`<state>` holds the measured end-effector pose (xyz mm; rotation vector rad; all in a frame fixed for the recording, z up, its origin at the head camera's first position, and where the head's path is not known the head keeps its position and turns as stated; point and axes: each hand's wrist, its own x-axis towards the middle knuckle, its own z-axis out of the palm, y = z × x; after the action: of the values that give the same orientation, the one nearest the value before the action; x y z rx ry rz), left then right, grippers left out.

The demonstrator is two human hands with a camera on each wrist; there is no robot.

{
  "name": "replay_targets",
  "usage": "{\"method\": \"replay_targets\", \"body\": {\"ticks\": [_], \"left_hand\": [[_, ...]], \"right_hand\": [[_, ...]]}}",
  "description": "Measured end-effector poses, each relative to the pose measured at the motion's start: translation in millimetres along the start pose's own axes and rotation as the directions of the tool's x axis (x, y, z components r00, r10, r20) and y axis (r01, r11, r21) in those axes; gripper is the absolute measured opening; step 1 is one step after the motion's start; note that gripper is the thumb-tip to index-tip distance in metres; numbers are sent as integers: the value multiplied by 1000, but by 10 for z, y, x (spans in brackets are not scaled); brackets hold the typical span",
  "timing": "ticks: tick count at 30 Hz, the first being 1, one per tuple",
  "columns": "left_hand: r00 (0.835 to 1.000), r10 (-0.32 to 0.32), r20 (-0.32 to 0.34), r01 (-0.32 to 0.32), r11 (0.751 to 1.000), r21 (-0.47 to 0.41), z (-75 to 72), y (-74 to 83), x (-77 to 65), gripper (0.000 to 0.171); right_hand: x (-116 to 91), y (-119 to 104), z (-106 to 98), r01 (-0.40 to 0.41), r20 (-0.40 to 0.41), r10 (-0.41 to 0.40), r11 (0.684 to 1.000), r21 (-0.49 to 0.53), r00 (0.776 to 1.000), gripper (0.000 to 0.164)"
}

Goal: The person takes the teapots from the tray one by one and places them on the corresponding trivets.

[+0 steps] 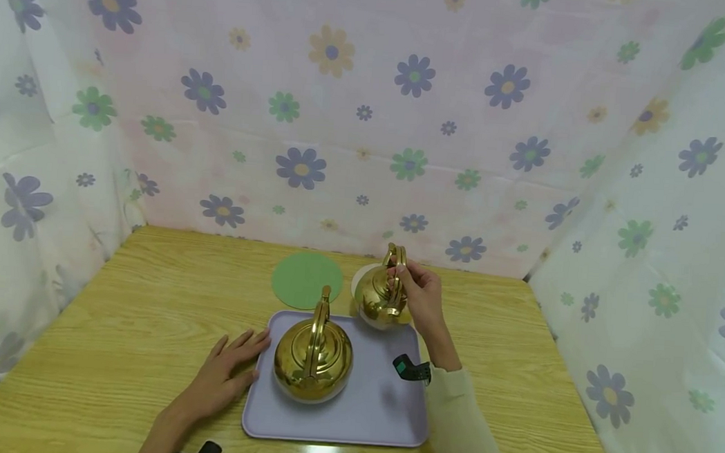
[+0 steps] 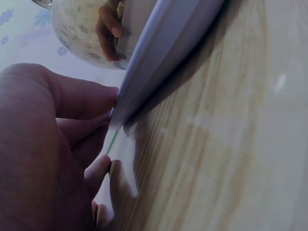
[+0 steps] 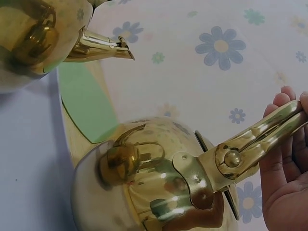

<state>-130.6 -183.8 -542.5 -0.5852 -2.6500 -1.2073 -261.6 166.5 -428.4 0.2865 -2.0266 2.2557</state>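
Note:
My right hand grips the upright handle of a shiny gold kettle at the tray's far right edge. The kettle overlaps both that edge and a pale round mat behind it. A second gold kettle stands on the left part of the lilac tray, its handle raised and its spout pointing toward the back. My left hand lies at the tray's left side, fingers extended, with thumb and fingertips touching the rim.
A green round mat lies behind the tray, left of the pale one. The wood-grain table extends on both sides of the tray. Flower-print cloth hangs at the back and on both sides.

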Motion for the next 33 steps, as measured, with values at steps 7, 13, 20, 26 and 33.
{"method": "replay_targets", "body": {"ticks": [7,13,20,26,33], "left_hand": [[1000,-12,15,12,1000,-3,-2,1,1,53],[1000,-17,19,17,1000,-5,-3,-2,-4,53],[1000,-15,18,15,1000,-1,-1,-1,-1,54],[1000,-13,14,13,1000,-1,-5,1,-3,53],[1000,-2,5,2,1000,-1,-15,20,-2,53]], "right_hand": [[32,-13,-3,26,13,-26,1000,-16,1000,36],[81,-3,-10,36,21,-35,999,-18,999,34],[130,23,-25,47,37,-45,998,-34,998,28],[176,51,-49,49,44,-47,998,-39,998,29],[229,49,-62,43,43,-41,998,-45,998,30]]}}
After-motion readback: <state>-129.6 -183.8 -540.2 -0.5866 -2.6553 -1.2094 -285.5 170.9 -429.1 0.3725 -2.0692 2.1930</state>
